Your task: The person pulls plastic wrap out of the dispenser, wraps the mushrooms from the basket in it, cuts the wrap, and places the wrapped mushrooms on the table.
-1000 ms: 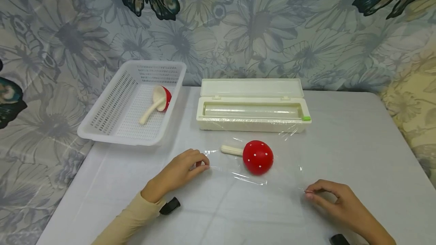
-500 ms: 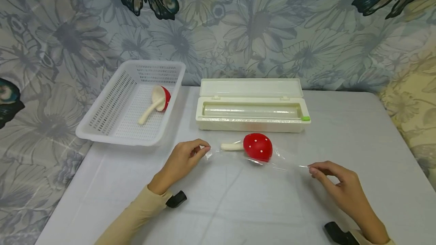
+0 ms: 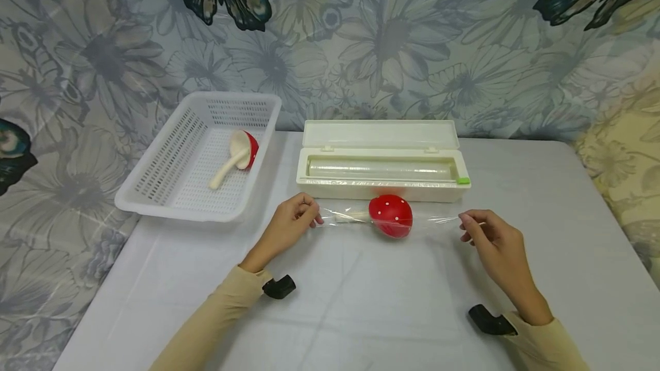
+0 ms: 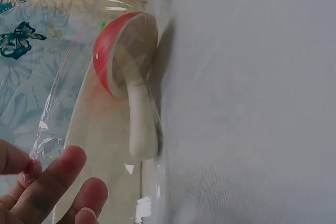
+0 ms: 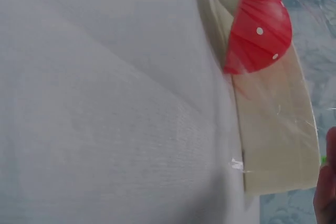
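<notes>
In the head view the left hand [image 3: 287, 229] pinches one end of a sheet of clear film [image 3: 434, 221] and the right hand [image 3: 497, 249] pinches the other, so it stretches between them across the red toy mushroom [image 3: 390, 216], which lies on its side just in front of the open wrap box [image 3: 384, 192], above the white cloth [image 3: 361, 314]. The step looks like drawing the film over the mushroom; it is best done with both pinches level and equally taut, since slack would probably let the sheet fold and cling to itself, while a harder pull on one side could roll the mushroom. The cap [image 3: 394, 208] is bright red with white dots and points toward the right hand; the pale stem [image 3: 350, 218] points toward the left. In the left wrist view thumb and finger squeeze a gathered bit of film, the other fingers lying apart from it; the cap's hollow cream underside [image 4: 140, 35] and the smooth, blunt-ended stem show through glossy film, though whether a layer also runs beneath is hard to tell. In the right wrist view only blurred fingertips enter at the edge, so their grip cannot be read there; fine streaks on the cap, probably creases, seem worth smoothing outward.
</notes>
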Motion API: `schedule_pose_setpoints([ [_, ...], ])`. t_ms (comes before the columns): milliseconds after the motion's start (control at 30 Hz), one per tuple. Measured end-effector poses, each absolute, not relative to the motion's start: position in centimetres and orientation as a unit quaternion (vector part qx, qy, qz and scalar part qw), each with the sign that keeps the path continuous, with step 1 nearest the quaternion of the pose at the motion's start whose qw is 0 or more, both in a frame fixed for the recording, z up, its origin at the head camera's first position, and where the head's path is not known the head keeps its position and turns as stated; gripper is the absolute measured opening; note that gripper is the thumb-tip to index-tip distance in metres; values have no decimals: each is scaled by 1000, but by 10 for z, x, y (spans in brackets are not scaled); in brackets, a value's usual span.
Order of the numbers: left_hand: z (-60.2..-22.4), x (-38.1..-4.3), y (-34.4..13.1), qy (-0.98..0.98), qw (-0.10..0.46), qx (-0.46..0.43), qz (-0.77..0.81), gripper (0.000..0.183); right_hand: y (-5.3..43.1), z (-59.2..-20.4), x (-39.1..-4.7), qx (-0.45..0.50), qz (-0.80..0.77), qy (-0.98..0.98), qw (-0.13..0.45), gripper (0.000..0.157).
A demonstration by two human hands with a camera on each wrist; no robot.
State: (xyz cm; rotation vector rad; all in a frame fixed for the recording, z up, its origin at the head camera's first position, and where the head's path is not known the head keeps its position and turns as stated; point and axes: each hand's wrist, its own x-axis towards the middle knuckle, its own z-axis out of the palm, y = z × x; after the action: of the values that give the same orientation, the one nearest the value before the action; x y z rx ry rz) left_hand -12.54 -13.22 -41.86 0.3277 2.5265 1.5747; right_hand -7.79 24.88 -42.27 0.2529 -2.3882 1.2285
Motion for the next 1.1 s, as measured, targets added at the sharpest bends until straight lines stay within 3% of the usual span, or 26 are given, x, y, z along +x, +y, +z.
schedule_pose_setpoints([
  [133, -417, -126, -134, 861, 68, 130, 488, 15, 249, -423, -85, 95, 448, -860, 227, 10],
  [367, -417, -125, -138, 854, -11, 204, 479, 18, 255, -424, -88, 125, 445, -853, 242, 14],
  [1100, -415, -128, -140, 803, 43, 182, 566, 13, 250, -423, -92, 120, 448, -844, 271, 12],
])
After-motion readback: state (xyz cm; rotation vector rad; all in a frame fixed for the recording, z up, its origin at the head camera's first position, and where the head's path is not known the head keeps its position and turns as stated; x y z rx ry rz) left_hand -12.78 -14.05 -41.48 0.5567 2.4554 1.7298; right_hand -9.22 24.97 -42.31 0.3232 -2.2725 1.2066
